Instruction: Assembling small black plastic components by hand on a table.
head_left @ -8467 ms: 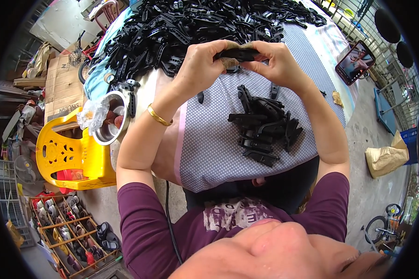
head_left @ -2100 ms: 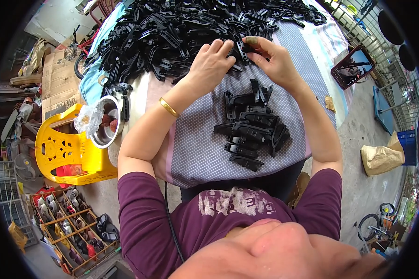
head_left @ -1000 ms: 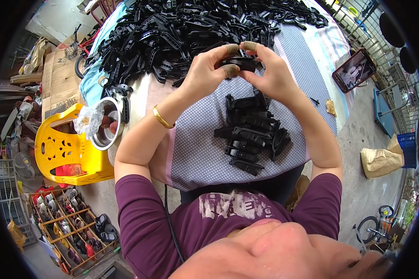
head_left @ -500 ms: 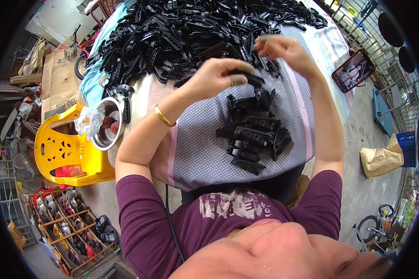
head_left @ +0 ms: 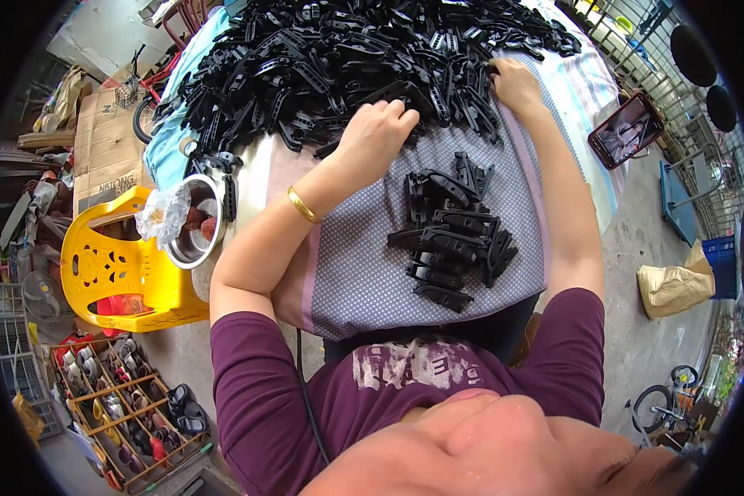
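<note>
A large heap of black plastic clip-like parts covers the far side of the cloth-covered table. My left hand is at the heap's near edge, its fingers curled down against the black parts; what they pinch is hidden. Farther right, my right hand rests at the heap's right border with bent fingers, the fingertips among the parts and mostly out of sight. Between my forearms, nearer my body, a smaller group of similar black parts lies on the dotted grey cloth.
A steel bowl with reddish round items and a clear plastic bag stands by a yellow plastic chair at left. On the right, a phone stands tilted. A shoe rack is low left; a paper sack sits right.
My left hand has let go of a black part, now on the smaller group, and moved slightly up and left to the heap. My right hand has moved to the heap's right edge.
</note>
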A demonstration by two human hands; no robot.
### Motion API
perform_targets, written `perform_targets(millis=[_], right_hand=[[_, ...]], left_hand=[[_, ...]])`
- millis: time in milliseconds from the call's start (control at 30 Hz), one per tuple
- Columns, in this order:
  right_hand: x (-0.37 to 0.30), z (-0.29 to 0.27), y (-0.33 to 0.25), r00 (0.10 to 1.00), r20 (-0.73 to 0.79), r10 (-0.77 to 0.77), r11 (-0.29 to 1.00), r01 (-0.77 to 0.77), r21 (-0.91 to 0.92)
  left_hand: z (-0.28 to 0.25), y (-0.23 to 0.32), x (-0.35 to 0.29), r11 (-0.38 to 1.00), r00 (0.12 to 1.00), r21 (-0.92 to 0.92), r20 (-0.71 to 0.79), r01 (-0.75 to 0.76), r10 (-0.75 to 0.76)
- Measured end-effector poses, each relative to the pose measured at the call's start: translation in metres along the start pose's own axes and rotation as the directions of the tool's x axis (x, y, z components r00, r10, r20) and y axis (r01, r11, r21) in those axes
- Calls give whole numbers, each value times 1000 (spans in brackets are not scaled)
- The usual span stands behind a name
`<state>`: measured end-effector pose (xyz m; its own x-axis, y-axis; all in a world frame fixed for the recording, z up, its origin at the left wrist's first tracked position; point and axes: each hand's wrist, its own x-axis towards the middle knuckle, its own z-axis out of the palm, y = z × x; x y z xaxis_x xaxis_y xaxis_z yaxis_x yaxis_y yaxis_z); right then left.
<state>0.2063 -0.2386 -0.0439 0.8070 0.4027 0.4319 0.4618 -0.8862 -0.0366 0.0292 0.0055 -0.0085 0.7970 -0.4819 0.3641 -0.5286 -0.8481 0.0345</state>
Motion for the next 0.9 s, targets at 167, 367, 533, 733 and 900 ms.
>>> perform_targets(millis=[167,367,533,733,900], right_hand=[[-12,-34,3,978,-199,64,969,-13,245],[-50,-85,-93,991,123,-59,367,-93,925],[-70,-91,-111,955,239,-176,204,-202,958],[-84,-100,-116,975,38,-219,323,36,946],[-85,-93,-116,981,-58,-186,409,131,903]], left_hand=[[2,1,0,997,997,-34,-40,-67,66],[6,-13,-1,986,990,105,-49,-126,132],[4,-7,5,976,982,113,-9,-187,189],[-10,6,7,637,971,-754,2,158,-238],[-18,6,10,167,912,-918,308,359,-269]])
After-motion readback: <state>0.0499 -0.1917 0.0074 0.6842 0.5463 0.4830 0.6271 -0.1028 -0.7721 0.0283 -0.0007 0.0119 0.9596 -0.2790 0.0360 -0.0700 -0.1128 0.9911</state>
